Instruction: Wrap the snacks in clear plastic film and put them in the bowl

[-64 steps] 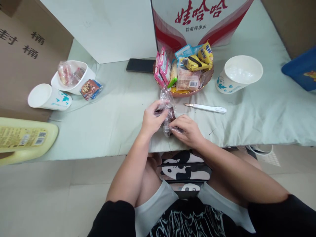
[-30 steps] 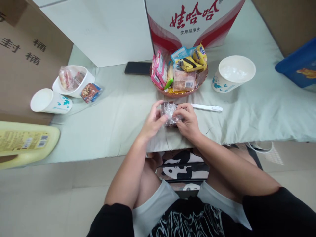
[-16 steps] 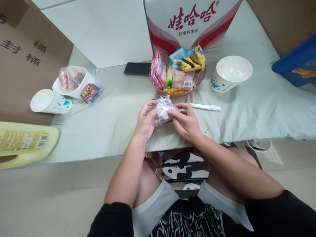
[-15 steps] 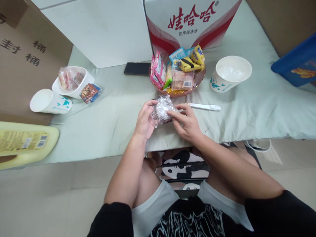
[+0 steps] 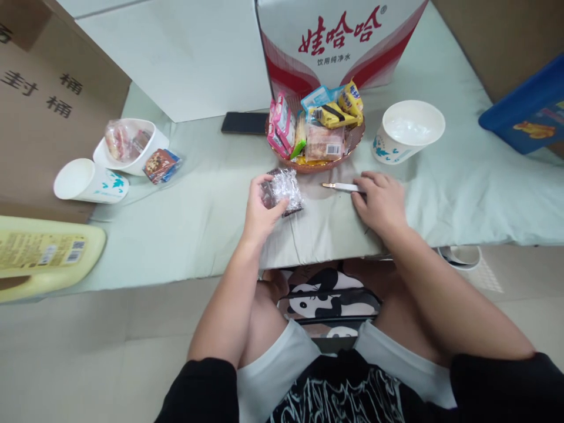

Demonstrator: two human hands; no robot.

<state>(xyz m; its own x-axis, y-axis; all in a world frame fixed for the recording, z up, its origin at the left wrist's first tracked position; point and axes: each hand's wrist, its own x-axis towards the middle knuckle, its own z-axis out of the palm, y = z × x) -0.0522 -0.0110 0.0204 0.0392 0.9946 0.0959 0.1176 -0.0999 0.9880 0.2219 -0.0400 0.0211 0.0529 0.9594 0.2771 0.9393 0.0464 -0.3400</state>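
My left hand (image 5: 263, 207) grips a small dark packet (image 5: 285, 192) by its left side, thumb in front and fingers behind. Crinkled, shiny clear plastic covers much of the packet. Over to the right, my right hand (image 5: 381, 200) is closed over the handle of a slim white craft knife (image 5: 343, 187). Its thin tip points left toward the packet, while the rest of the handle is hidden under my fingers. Just beyond both hands sits a pink glass bowl (image 5: 317, 167) filled with wrapped snacks.
A paper cup with a clear bag inside (image 5: 408, 135) stands at right. Behind the bowl are a phone (image 5: 243, 123) and a red-and-white carton (image 5: 339, 35). At left lie a tipped paper cup (image 5: 90, 181), a white bowl (image 5: 152, 138), a cookie packet (image 5: 161, 165) and a yellow jug (image 5: 48, 252).
My right hand has left the packet and moved right onto the white craft knife. The left hand still holds the packet, now slightly farther left.
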